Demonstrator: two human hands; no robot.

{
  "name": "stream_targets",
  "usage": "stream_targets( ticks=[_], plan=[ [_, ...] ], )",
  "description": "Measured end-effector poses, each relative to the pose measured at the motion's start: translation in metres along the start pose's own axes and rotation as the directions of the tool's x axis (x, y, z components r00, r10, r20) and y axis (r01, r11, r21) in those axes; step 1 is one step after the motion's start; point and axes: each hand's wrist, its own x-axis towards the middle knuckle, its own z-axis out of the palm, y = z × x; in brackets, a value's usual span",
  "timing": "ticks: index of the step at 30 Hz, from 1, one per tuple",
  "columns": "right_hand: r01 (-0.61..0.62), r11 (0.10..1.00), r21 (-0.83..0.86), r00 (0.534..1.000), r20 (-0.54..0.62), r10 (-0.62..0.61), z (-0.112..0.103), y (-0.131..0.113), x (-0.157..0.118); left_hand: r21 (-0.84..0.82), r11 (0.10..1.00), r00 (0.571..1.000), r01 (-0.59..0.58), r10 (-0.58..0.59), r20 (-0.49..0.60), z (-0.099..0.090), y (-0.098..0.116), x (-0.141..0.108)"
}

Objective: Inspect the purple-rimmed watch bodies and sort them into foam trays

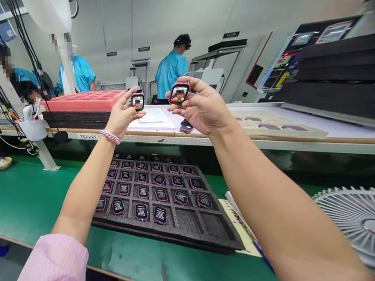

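Note:
Both my hands are raised above the far shelf, each pinching a small purple watch body with a lit, colourful screen. My left hand (122, 114) grips the left watch (137, 101) by its edges. The right watch (179, 93) sits between the thumb and fingers of my right hand (204, 102), its screen turned towards me. Below them, a black foam tray (189, 220) on the green bench holds rows of similar purple watches (160, 215) showing white text on dark screens. Two compartments at its front right hold no watch.
A shelf (203, 142) runs across behind the tray, bearing red foam trays (85, 101) at left and black foam stacks (345, 80) at right. A white fan (363, 226) stands at the right. People in blue work beyond the shelf.

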Motion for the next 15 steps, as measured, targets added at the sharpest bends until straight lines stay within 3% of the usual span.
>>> stream_targets(
  ticks=[11,15],
  plan=[
    [0.074,0.996,-0.051,0.997,0.013,-0.073,0.005,-0.026,-0.001,0.019,0.999,0.999,-0.032,0.032,0.022,0.013,0.035,-0.006],
    [0.077,0.997,0.014,0.996,0.047,-0.078,0.007,-0.038,-0.004,0.021,0.998,0.997,-0.062,0.061,0.043,0.019,0.047,-0.01]
  ],
)
